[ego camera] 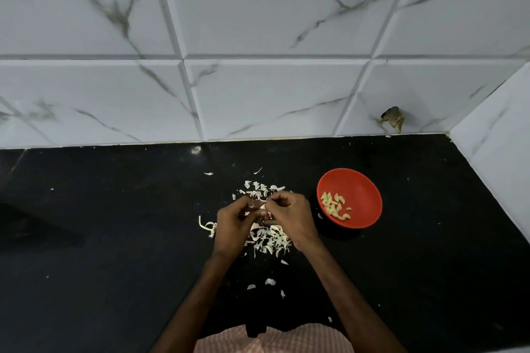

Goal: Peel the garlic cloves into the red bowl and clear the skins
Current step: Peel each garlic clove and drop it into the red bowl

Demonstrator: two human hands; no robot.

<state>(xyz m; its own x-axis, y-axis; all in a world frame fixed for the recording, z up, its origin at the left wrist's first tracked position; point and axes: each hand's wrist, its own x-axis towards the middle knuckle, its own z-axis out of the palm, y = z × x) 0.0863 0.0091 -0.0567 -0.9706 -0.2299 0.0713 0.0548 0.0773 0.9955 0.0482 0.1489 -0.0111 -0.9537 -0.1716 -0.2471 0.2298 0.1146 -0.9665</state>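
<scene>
Over the black counter (114, 238) my left hand (233, 223) and my right hand (291, 216) meet, both pinching one garlic clove (261, 207) between their fingertips; a bit of its skin shows there. Under and around the hands lies a scatter of pale garlic skins (271, 241), with more skins (262, 189) just beyond my fingers. To the right of my right hand stands the red bowl (364, 189), holding several peeled cloves (334, 206).
A white marble-tiled wall (258, 66) rises behind the counter and another tiled wall (499, 157) closes the right side. A dark scrap (393, 119) sits at the wall's foot. Loose skins (269, 282) lie nearer my body.
</scene>
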